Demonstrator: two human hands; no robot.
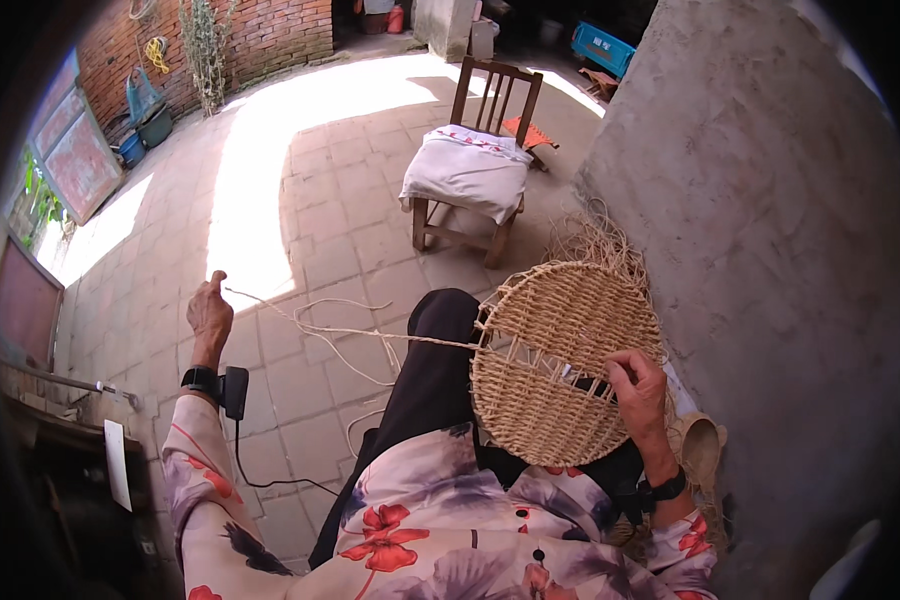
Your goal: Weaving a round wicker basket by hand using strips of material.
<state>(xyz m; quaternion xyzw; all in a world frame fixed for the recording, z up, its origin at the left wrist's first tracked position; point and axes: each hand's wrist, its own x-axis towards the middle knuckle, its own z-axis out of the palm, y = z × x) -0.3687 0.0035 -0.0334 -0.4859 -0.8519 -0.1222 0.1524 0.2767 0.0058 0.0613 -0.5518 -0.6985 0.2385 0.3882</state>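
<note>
A round woven straw mat (560,420) rests on my lap, with an open slit across its middle where bare crosswise strands show. My right hand (638,390) is at the slit's right end, thumb and fingertips pinched on the weave; the exact grip is partly hidden. My left hand (210,315) is stretched far out to the left, fingers closed. A straw cord (425,340) runs from the mat's left edge to the left fingers, which seem to grip its end. Loose loops of it hang over the paving. Something small and white shows in the slit.
A wooden chair (490,110) with a pale cloth (467,170) on its seat stands ahead. Loose straw strands (605,240) lie behind the mat, beside a grey wall (770,220) on my right. At the left are a metal door (75,150) and a blue bucket (131,150).
</note>
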